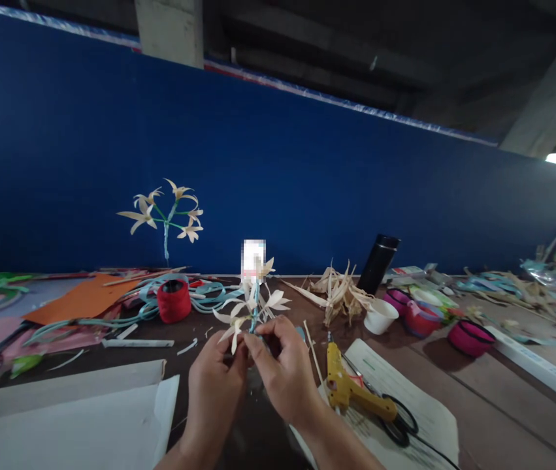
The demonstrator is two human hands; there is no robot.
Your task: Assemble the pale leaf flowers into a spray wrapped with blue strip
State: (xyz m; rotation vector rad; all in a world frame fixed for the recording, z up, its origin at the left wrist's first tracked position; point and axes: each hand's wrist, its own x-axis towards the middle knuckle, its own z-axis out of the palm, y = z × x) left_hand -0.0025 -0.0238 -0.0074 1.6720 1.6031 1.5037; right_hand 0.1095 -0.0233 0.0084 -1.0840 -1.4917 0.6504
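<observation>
"Stem (255,311) first: how did it stand in the head view?"

"Nearly upright, wrapped in pale blue, its long axis running from six o'clock to twelve with a slight lean towards one. The lower end came down at the fingertips, just above the tabletop's near middle."

"Which side was closer to it?"

"The right hand (285,369). Its thumb and forefinger were closed in a narrow pinch at the foot of the stem, so from there the shaft rose towards twelve. The left hand (216,372) came in from seven o'clock, fingers curled and drawn together on the lower end too, though a drooping petal hid exactly what each fingertip pressed."

"And the flowers on it?"

"One pale flower (234,318) spread out at ten o'clock from the pinch, over the left fingers, with a petal hanging down. Another (276,301) opened at one o'clock, above the right knuckles. A smaller bloom (266,268) sat near the top, partly lost against a blurred white patch (253,254)."

"Anything close around?"

"Red spool (174,301) at ten o'clock from the hands, dried husks (340,294) at two, yellow glue gun (356,391) at four, all apart from them. Farther off, at eleven, a similar flower spray (166,219) stood upright before the blue wall (278,163)."
</observation>
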